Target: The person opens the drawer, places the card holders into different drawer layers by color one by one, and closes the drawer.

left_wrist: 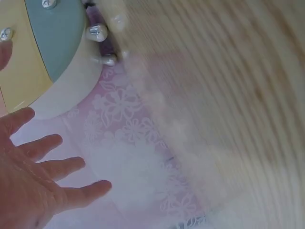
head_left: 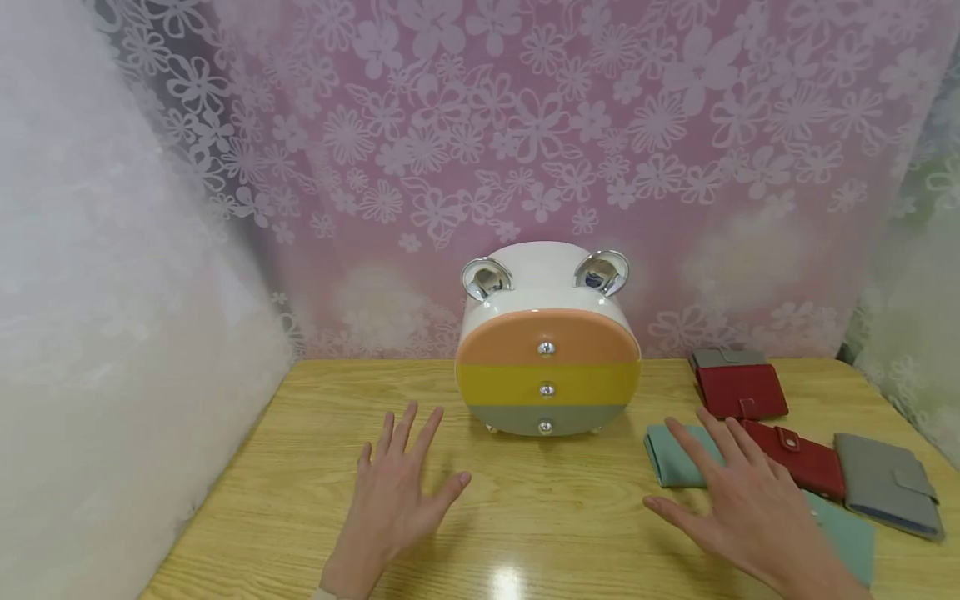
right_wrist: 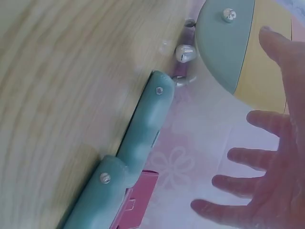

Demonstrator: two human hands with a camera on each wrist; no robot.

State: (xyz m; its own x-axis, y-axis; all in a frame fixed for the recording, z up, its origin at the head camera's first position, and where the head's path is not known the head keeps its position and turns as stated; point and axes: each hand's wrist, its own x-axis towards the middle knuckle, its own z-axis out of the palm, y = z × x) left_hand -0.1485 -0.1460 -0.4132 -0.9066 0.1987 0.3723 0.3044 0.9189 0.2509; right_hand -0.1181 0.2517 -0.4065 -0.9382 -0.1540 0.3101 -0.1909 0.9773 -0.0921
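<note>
A rounded white box (head_left: 542,279) with silver ears stands at the back middle of the table. Its front has three drawers, an orange drawer (head_left: 502,337), a yellow drawer (head_left: 502,385) and a grey-green drawer (head_left: 502,417), each with a silver knob. My left hand (head_left: 397,500) is spread over the table, in front and left of the box, holding nothing. On the right my right hand (head_left: 757,500) spreads its fingers above several wallets and holds nothing. Under it lie a teal wallet (head_left: 675,458) and another teal wallet (head_left: 851,533), both partly hidden.
Beside them lie a red wallet (head_left: 813,462) with a snap and a grey wallet (head_left: 888,483). Farther back a second red wallet (head_left: 738,390) overlaps another grey wallet (head_left: 723,357). A floral curtain (head_left: 420,167) hangs behind the wooden table (head_left: 300,475).
</note>
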